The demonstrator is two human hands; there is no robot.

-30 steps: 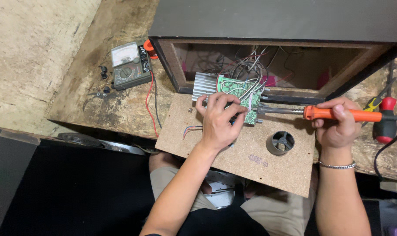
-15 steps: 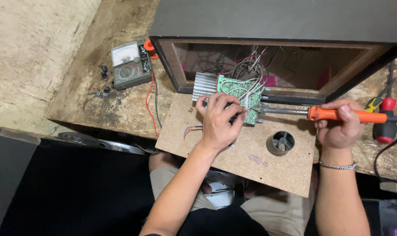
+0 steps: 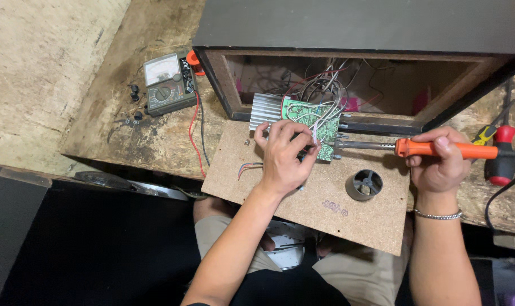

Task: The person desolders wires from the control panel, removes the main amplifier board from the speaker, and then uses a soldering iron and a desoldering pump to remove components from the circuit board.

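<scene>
We steadied the light, fragile green circuit board (image 3: 319,127) by its edge, left hand (image 3: 284,156) pinching its white wires; our right hand (image 3: 438,161) gripped the orange-handled soldering iron (image 3: 438,149).

The left hand (image 3: 283,156) covers the lower left part of the green circuit board (image 3: 317,122), so its grip on the thin wires there cannot be made out. The black open-fronted wooden cabinet (image 3: 359,25) is cut off by the top edge. Tiny dark parts (image 3: 134,93) on the bench (image 3: 155,136) are too small to identify.
</scene>
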